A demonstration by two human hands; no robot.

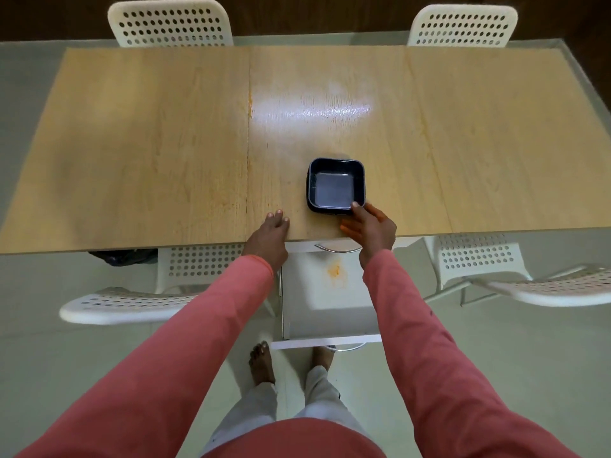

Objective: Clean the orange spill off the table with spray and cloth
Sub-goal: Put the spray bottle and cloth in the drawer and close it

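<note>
The pale wooden table [165, 153] carries faint orange speckles [228, 206] near its front edge and a thin orange line along a panel seam [250, 105]. A wet sheen [317, 110] shows on the middle panel. A dark blue square dish [335, 186] stands near the front edge. My right hand [372, 228] touches the dish's near right corner with a fingertip on the rim, and its thumb lies apart from the dish. My left hand [267, 236] rests flat on the table edge with straight fingers. No spray bottle or cloth is in view.
Below the table edge a white drawer [327, 312] stands pulled out between my arms, with an orange stain [334, 271] on its bottom. White perforated chairs [170, 23] [463, 26] stand at the far side, and others [125, 304] [542, 285] at the near side.
</note>
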